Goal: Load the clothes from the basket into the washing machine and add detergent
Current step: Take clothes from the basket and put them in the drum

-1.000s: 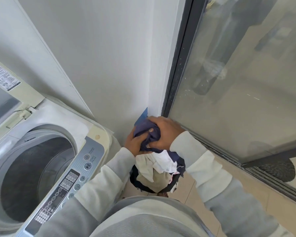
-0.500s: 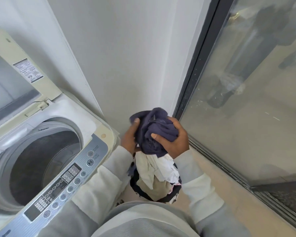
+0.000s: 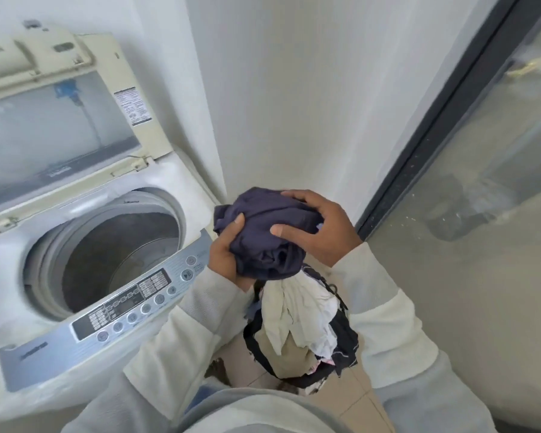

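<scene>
A dark blue bundle point(image 3: 272, 232) is gripped between both hands. The left hand point(image 3: 227, 260) is curled under its near-left side with the thumb pressed into the cloth. The right hand point(image 3: 322, 235) is clasped over its right side, fingers bent round the top.

A second ago the bundle was being gathered low against the pile in the basket point(image 3: 251, 335). It is now raised above the basket and held just beside the right end of the panel point(image 3: 122, 304) of the washer point(image 3: 85, 198). Whether it is free of the pile below cannot be told.

The view is also swung left, so more of the washer is seen: the lid point(image 3: 60, 126) is propped up and no clothes are visible in the drum point(image 3: 122, 254). White and beige clothes point(image 3: 297, 314) are left heaped in the basket on the floor.

This is judged to be the first load in transit. A short carry leftward over the panel is needed before the bundle can be dropped into the drum. No detergent is seen.
</scene>
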